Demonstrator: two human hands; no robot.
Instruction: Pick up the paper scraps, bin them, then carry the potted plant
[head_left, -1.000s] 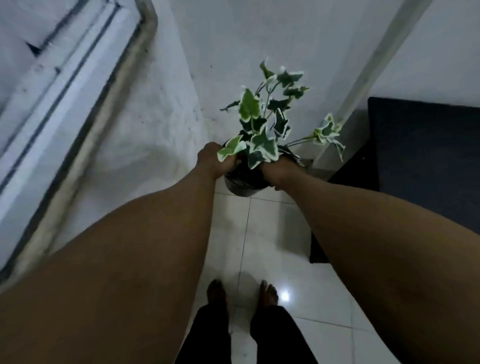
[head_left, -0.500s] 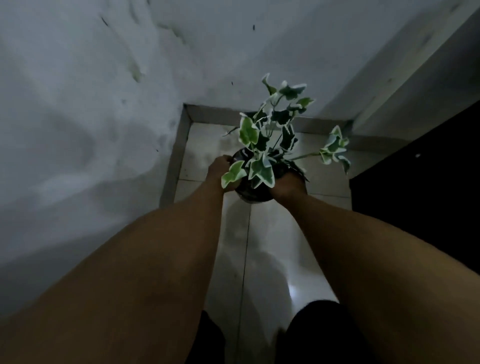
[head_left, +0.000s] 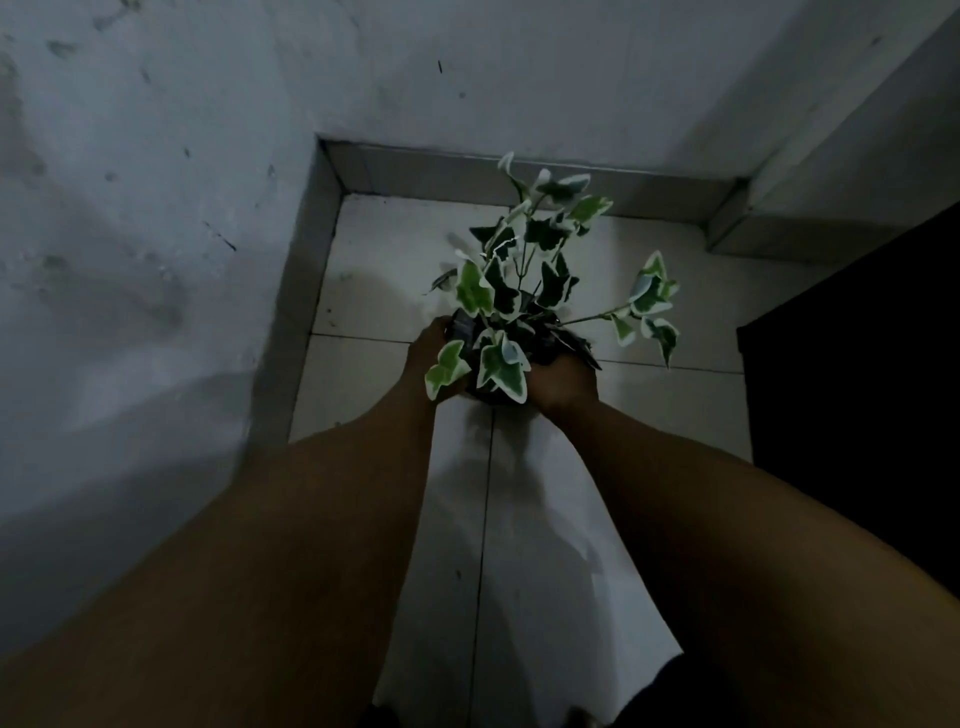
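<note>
The potted plant (head_left: 524, 291) has green ivy leaves with white edges growing from a small dark pot. I hold the pot out in front of me with both arms stretched. My left hand (head_left: 428, 353) grips its left side and my right hand (head_left: 563, 382) grips its right side. Leaves hide most of the pot and parts of my fingers. The plant hangs above the pale tiled floor (head_left: 395, 270), close to a corner of the room. No paper scraps or bin are in view.
A stained white wall (head_left: 156, 208) runs along the left and meets the back wall (head_left: 519, 78) at a corner with a grey skirting (head_left: 467, 171). A dark piece of furniture (head_left: 857, 364) stands at the right. A wall projection (head_left: 831, 182) juts out at the back right.
The view has tilted down toward the floor corner. The plant, still held in both hands, has come lower and nearer to the floor. My feet have dropped out of view.
</note>
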